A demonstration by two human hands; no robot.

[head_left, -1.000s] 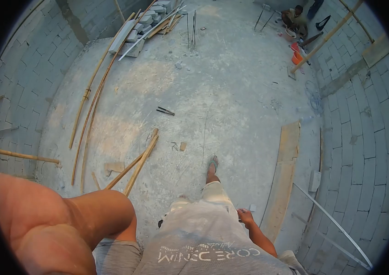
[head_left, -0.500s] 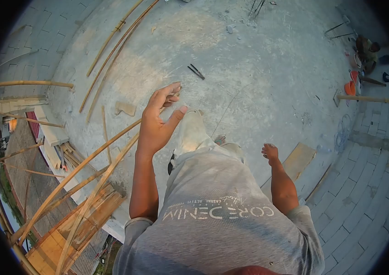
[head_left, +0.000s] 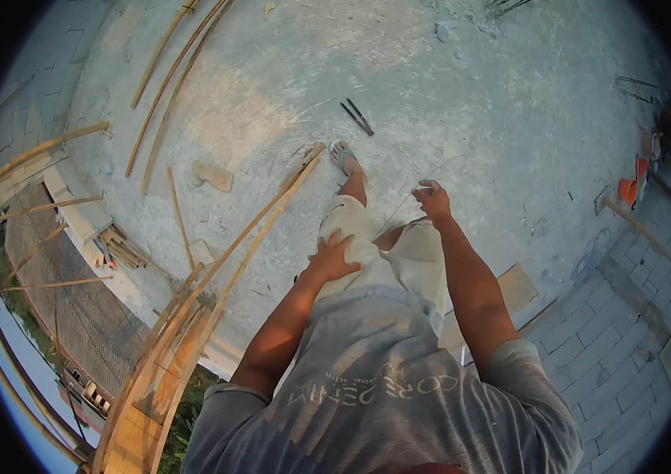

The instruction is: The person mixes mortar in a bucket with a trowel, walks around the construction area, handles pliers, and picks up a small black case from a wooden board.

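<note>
My left hand (head_left: pixel 330 257) lies on the thigh of my light trousers (head_left: pixel 343 221), its fingers spread and nothing in it. Beside my other knee, my right hand (head_left: pixel 433 201) is closed in a pinch on a thin wire (head_left: pixel 446 164). One stretch of the wire runs up and right over the floor, another down and left towards my leg. A pair of dark long-handled pincers (head_left: pixel 357 118) lies on the concrete, just beyond my sandalled foot (head_left: pixel 345 158).
Bamboo poles (head_left: pixel 173 87) lie on the concrete floor at the upper left. More poles and a wooden plank (head_left: pixel 185 347) stand along the left edge, with a drop beyond. A board (head_left: pixel 513 291) is right of my arm. Orange buckets (head_left: pixel 629 189) and a person sit far right.
My left hand has come down from in front of me onto my thigh. My right hand has reached forward and now pinches the wire. The view has shifted, and my foot now shows.
</note>
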